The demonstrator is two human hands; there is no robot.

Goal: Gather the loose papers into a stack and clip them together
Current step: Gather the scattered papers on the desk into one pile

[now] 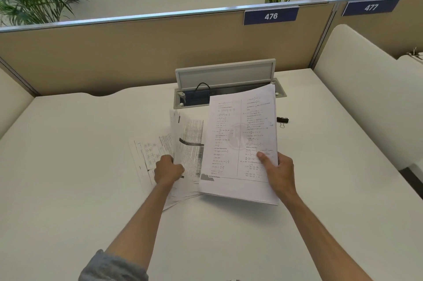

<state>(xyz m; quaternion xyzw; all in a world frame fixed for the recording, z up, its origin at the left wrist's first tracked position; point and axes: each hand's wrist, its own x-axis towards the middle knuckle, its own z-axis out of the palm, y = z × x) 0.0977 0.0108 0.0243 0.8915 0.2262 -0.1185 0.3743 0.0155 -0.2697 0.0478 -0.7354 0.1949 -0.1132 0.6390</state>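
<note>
Loose papers (160,150) lie fanned on the white desk (68,143), left of centre, while a gathered stack (240,143) is raised just to their right, its far edge tilted up over the open cable tray (194,97). The stack seems held clear of the desk so that more sheets can be slid in under or behind it. The right hand (278,172) grips its near right corner, thumb pressed on the printed face and the other fingers hidden beneath. The left hand (168,169) is closed on the near edge of a sheet with dense print (191,143), lifting it off the fanned ones, knuckles up, forearm reaching straight from the grey sleeve (114,267). A black binder clip (282,119) waits on the desk just right of the stack's far edge, untouched; clipping looks some way off.
</note>
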